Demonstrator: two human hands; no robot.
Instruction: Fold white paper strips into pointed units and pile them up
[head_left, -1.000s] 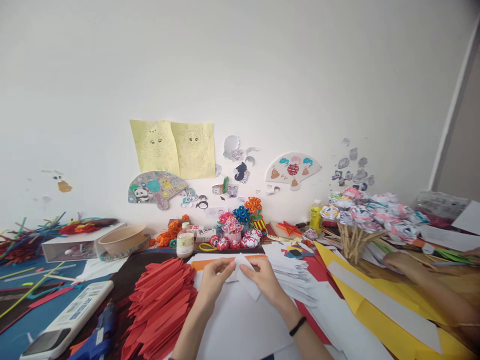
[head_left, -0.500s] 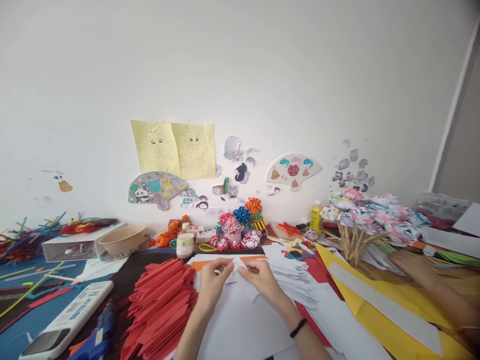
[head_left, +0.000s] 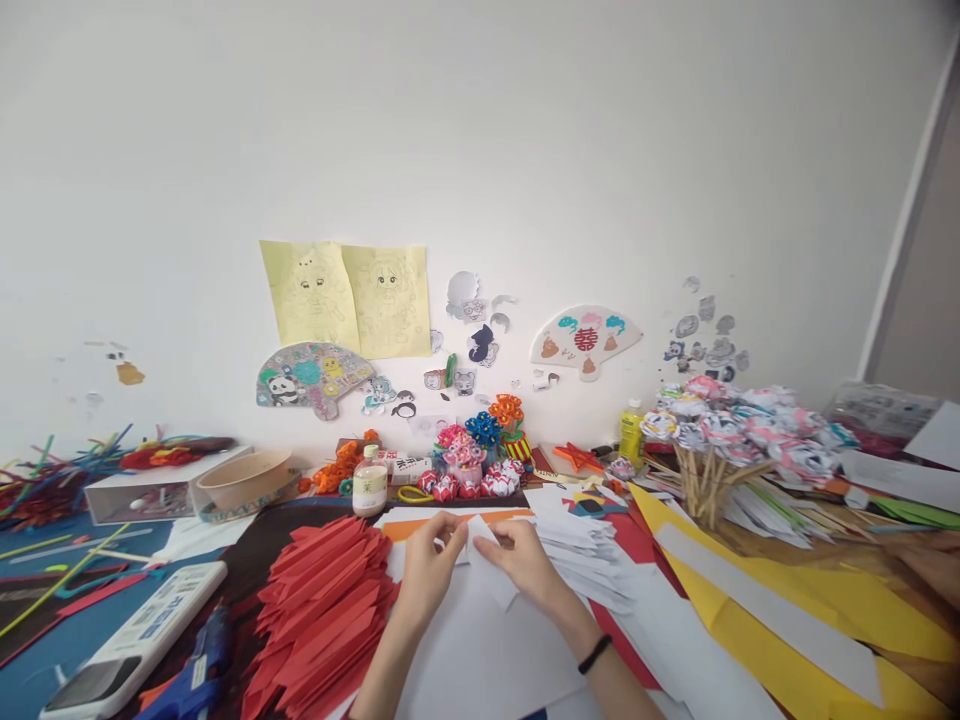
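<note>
Between my two hands is a small folded strip of white paper (head_left: 491,578), held above a stack of white sheets (head_left: 480,650). My left hand (head_left: 429,568) pinches the strip's upper end between thumb and fingertips. My right hand (head_left: 525,562), with a black band on its wrist, grips the same strip from the other side, thumb against the fold. A heap of folded red paper pieces (head_left: 322,610) lies left of my left forearm. To the right of my right hand is a spread pile of white paper strips (head_left: 581,550).
At left lie a blue glue gun (head_left: 199,670) and a white boxy device (head_left: 142,640). Along the wall stand a glue bottle (head_left: 370,482) and paper flowers on sticks (head_left: 739,430). Yellow paper (head_left: 810,600) lies at right. Another person's hand (head_left: 934,562) shows at the right edge.
The other person's arm has drawn back toward the right edge. More of the white strip's lower part shows below my right fingers; my hands have barely shifted.
</note>
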